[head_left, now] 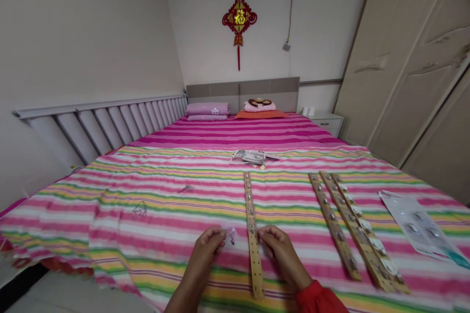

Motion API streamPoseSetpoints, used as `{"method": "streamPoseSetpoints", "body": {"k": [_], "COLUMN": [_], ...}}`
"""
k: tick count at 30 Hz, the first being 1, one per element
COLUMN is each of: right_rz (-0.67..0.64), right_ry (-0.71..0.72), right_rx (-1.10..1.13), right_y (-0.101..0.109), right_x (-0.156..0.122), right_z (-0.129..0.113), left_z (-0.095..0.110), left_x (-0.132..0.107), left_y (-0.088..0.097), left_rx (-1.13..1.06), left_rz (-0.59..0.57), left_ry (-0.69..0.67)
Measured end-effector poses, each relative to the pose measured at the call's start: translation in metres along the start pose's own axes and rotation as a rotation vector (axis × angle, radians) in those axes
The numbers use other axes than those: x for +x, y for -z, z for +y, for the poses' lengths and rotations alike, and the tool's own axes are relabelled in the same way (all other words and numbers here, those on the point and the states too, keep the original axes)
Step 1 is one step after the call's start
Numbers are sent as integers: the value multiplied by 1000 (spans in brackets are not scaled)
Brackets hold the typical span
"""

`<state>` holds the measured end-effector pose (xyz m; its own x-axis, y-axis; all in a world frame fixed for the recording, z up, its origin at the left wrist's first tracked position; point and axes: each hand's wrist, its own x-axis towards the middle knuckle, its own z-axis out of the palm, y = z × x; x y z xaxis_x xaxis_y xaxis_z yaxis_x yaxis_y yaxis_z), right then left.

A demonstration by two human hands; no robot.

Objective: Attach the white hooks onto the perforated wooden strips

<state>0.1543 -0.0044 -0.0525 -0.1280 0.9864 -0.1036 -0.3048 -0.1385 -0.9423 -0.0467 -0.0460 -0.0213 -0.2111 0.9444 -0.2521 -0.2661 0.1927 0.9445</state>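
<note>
A long wooden strip (252, 227) with holes and a few metal studs lies on the striped bedsheet (154, 205) in front of me. My left hand (207, 244) is closed in a pinch beside a small clear packet with a metal piece (231, 237), just left of the strip. My right hand (277, 249) rests with curled fingers against the strip's right edge.
Three more studded wooden strips (348, 225) lie to the right, next to a clear plastic sheet of parts (418, 227). A pile of small packets (251, 157) sits mid-bed. Small wire bits (139, 210) lie at left. Pillows, a nightstand and a wardrobe stand beyond.
</note>
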Motion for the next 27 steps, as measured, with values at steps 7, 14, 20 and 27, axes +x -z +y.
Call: {"method": "streamPoseSetpoints", "body": {"k": [7,14,20,27], "right_rz": [-99,-37,-25,-9], "right_ry": [-74,-63,60,98], "right_rx": [-54,-152,-368,-538], "right_y": [-5,3,8,9], "right_x": [-33,-37,-25,-12], "right_z": [10,26,30,30], "left_z": [-23,-60,-62,-59], "left_x": [-9,11,22,25], "left_y": [-22,-32,-38,-43], "left_rx": [104,169,285,508], "left_rz": [-149,-146,-100,-46], "left_ry": [52,87,-32,-126]}}
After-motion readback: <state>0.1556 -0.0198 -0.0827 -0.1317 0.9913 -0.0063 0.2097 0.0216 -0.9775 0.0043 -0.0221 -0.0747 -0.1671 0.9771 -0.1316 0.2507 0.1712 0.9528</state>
